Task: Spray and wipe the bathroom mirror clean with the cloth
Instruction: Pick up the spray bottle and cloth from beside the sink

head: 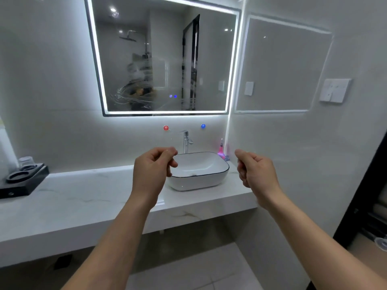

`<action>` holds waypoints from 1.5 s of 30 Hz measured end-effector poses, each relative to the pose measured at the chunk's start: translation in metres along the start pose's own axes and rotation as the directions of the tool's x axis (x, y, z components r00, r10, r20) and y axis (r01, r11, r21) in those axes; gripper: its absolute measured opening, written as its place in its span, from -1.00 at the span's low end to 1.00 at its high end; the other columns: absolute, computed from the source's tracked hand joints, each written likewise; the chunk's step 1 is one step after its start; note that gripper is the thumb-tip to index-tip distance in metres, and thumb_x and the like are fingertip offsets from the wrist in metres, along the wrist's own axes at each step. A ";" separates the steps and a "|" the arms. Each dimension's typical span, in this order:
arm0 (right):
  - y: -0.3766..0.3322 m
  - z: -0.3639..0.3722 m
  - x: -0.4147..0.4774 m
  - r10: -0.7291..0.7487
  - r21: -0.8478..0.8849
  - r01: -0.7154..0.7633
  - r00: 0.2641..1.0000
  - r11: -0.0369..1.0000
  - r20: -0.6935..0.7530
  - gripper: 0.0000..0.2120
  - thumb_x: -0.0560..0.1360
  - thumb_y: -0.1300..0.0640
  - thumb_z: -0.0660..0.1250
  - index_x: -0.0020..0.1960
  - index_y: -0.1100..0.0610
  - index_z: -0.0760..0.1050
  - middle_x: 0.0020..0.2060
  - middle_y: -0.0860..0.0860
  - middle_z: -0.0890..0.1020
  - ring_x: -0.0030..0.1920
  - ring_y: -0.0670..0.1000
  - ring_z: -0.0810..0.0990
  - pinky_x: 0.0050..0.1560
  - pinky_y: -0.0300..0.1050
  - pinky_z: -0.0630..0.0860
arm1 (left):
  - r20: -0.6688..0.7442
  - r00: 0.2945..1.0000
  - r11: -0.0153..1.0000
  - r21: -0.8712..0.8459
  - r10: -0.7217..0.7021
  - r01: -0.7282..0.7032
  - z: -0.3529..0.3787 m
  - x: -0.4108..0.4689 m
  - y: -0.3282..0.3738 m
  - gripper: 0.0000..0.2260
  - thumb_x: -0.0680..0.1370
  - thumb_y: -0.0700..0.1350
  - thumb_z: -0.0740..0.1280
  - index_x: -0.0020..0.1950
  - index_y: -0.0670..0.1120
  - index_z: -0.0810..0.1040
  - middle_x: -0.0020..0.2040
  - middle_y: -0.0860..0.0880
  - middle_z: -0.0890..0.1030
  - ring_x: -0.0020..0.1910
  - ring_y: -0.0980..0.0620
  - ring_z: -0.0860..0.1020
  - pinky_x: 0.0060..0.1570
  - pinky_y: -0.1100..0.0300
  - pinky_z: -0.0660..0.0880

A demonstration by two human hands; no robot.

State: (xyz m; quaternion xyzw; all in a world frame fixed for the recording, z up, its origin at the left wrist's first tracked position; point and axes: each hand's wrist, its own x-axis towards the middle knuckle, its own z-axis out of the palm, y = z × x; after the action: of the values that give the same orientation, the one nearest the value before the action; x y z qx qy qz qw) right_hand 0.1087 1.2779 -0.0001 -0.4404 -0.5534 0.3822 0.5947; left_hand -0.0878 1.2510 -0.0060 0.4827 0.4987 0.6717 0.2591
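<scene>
The lit-edged bathroom mirror (165, 59) hangs on the wall above the sink, with smeared streaks on its lower left part. A pink spray bottle (221, 148) stands in the corner behind the basin's right side, with a bit of cloth (226, 158) at its foot. My left hand (152, 168) is held out in front of the basin, fingers curled with nothing in them. My right hand (254, 170) hovers to the right of the basin, also loosely curled and holding nothing. Both hands are well below the mirror.
A white basin (199, 174) with a chrome tap (186, 141) sits on the marble counter (83, 195). A black tray with glasses (23, 178) stands at the counter's left end. Wall switches (335, 90) are on the right wall; a dark door frame (368, 195) is far right.
</scene>
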 end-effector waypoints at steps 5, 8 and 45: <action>0.029 0.028 0.043 0.037 0.032 -0.037 0.999 0.999 0.015 -0.60 0.48 0.10 0.25 -0.51 0.11 0.29 -0.66 -0.08 0.28 -0.61 -0.08 0.16 -0.57 -0.28 0.11 | 0.007 1.000 1.000 0.026 0.000 0.000 -0.006 0.040 -0.023 -0.83 0.54 -0.12 0.31 -0.22 -0.06 0.64 -0.48 0.08 0.56 -0.48 0.15 0.43 -0.31 0.22 0.47; 0.044 0.039 0.066 0.050 0.035 -0.051 0.998 0.998 0.041 -0.60 0.48 0.10 0.24 -0.50 0.12 0.29 -0.68 -0.10 0.29 -0.62 -0.08 0.16 -0.58 -0.27 0.12 | -0.031 0.999 0.998 0.056 -0.035 0.037 -0.009 0.058 -0.042 -0.83 0.53 -0.11 0.32 -0.23 -0.05 0.63 -0.48 0.09 0.56 -0.47 0.15 0.43 -0.28 0.17 0.47; 0.247 0.037 0.468 0.216 0.006 -0.217 0.974 0.976 0.068 -0.63 0.46 0.12 0.26 -0.50 0.10 0.28 -0.68 -0.10 0.28 -0.62 -0.09 0.18 -0.59 -0.30 0.14 | -0.041 0.988 0.981 0.123 -0.149 0.153 0.218 0.387 -0.243 -0.85 0.51 -0.14 0.35 -0.21 -0.16 0.64 -0.50 0.07 0.56 -0.52 0.14 0.39 -0.30 0.17 0.42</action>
State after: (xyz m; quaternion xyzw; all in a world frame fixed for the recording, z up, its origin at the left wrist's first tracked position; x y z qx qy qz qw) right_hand 0.1247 1.8016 -0.0830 -0.4811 -0.5189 0.4630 0.5338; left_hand -0.0769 1.7530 -0.0701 0.4482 0.5791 0.6250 0.2703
